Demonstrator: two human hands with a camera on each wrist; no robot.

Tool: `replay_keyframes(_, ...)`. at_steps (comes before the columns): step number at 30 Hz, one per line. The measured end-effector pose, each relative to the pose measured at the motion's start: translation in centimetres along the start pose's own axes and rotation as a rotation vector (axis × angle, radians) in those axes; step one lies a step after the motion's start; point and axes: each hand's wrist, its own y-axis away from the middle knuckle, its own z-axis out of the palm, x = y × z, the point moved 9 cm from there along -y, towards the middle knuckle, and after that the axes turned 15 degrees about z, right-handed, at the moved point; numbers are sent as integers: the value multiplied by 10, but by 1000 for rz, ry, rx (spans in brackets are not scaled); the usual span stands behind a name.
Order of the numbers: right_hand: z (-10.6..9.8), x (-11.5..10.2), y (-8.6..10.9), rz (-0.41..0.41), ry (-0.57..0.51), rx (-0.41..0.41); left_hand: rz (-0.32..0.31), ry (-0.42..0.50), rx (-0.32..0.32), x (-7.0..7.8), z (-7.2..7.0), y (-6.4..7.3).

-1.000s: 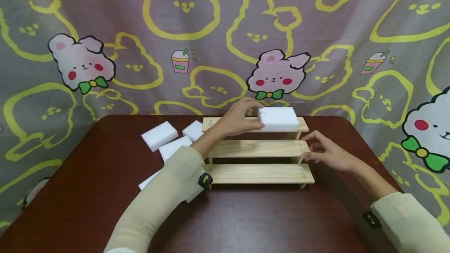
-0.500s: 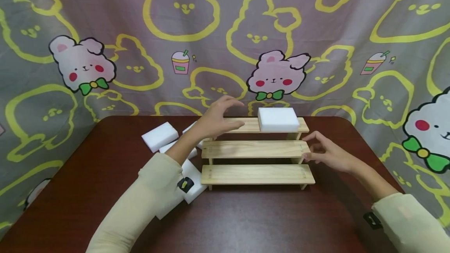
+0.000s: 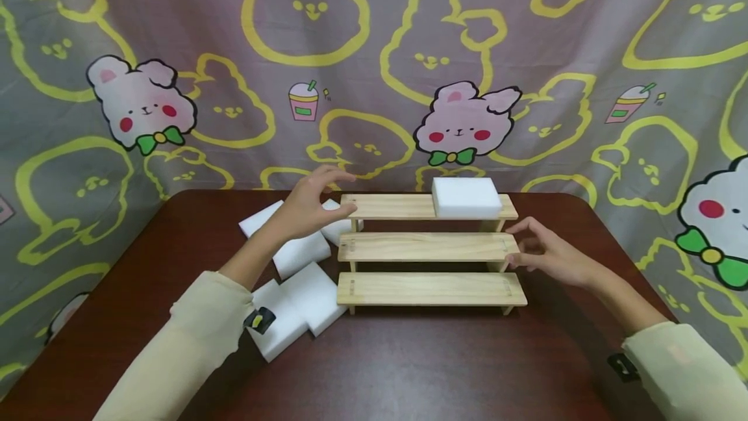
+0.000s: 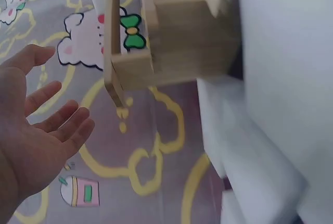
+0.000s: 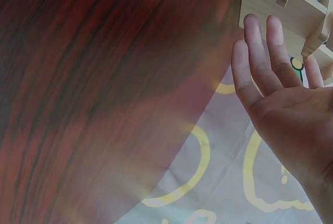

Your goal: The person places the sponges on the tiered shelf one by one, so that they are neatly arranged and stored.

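Note:
A three-tier wooden display stand (image 3: 432,288) stands on the table. One white foam block (image 3: 465,196) lies flat at the right part of its top tier. My left hand (image 3: 306,203) hovers near the left end of that tier, thumb and fingers spread around nothing; its bare palm (image 4: 36,146) also shows in the left wrist view. My right hand (image 3: 549,255) holds the right end of the middle tier, thumb at the front corner and index finger at the back; its other fingers stretch out loosely in the right wrist view. More white foam blocks (image 3: 312,296) lie left of the stand.
Several foam blocks, some overlapping, spread beside the stand's left end and partly lie under my left arm. The dark red-brown table (image 3: 421,369) runs back to a patterned curtain (image 3: 362,31).
My left hand has let go of the foam block on the top tier and moved left, away from it. My right hand has stayed at the stand's right end.

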Motion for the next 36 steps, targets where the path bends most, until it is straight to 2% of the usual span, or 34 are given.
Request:
replay_keyframes(8, 0, 0, 0, -5, -2, -3, -68, -75, 6, -24, -15, 36)
replay_keyframes(16, 0, 0, -1, -1, -1, 0, -133, -93, -20, -50, -17, 69)
replay_keyframes(22, 0, 2, -1, 8, -2, -1, -158, -96, -98, -62, -17, 91)
replay_keyframes(26, 0, 2, -1, 12, -5, 0, -139, -85, -141, -65, -20, 107)
replay_keyframes(31, 0, 3, -2, 18, -13, -4, -154, -30, -197, -68, -24, 127)
replay_keyframes(36, -1, 2, -3, 13, -15, -2, -196, 50, -287, -74, -20, 147)
